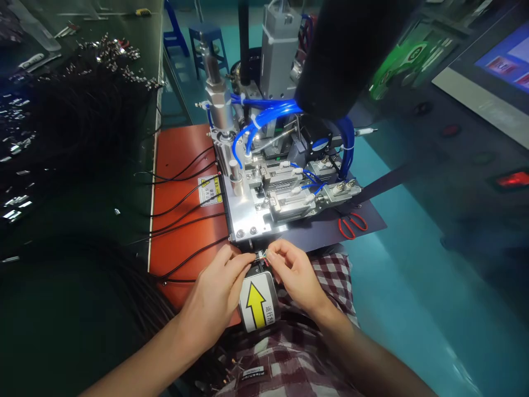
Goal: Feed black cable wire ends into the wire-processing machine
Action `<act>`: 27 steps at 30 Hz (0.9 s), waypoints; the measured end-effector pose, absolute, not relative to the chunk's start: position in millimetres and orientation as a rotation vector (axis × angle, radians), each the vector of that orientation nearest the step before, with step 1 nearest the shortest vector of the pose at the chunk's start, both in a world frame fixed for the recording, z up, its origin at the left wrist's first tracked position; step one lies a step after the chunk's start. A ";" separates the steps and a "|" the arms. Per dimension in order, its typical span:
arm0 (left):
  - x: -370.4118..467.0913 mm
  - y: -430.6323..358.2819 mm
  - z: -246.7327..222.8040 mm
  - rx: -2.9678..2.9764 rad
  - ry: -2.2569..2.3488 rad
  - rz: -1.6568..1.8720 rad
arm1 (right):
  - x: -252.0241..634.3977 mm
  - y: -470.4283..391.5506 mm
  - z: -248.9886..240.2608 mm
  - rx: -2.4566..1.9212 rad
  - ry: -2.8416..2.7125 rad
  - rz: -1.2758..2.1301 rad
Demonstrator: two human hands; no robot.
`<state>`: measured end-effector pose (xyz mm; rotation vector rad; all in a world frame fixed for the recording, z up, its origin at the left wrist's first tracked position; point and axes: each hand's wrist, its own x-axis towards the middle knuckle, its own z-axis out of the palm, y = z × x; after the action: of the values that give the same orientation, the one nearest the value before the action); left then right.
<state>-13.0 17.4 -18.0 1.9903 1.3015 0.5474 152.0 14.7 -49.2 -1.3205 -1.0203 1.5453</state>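
Observation:
My left hand (219, 286) and my right hand (295, 270) meet at the front edge of a metal machine (248, 215). Fingertips of both hands are pinched on a small bundle of thin coloured wires (264, 256), with a small pale part between them. Just below the fingers is a rounded unit (257, 303) bearing a yellow arrow. The machine carries silver cylinders and blue air tubes (273, 113). Several black cables (185, 218) run from its left side across an orange-red surface (173, 149).
A big heap of black cables (82, 110) with metal ends covers the dark table at left. Red-handled scissors (352, 225) lie on the plate at the machine's right. A thick black post (343, 60) hangs in front. A screen (506, 60) is at upper right; a stool (208, 47) stands behind.

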 end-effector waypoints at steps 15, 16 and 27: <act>-18.8 19.1 -27.2 2.215 1.311 0.442 | 156.3 23.1 -61.1 -1.381 -1.088 1.541; -18.8 19.3 -27.5 2.215 1.307 0.445 | 156.4 23.1 -61.0 -1.386 -1.094 1.537; -17.3 19.3 -29.5 2.276 1.312 0.431 | 156.8 23.3 -61.0 -1.426 -1.128 1.516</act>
<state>-17.3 19.3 -29.5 2.2760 1.3124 0.4314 156.8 23.3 -61.0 -1.4261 -1.1279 1.5162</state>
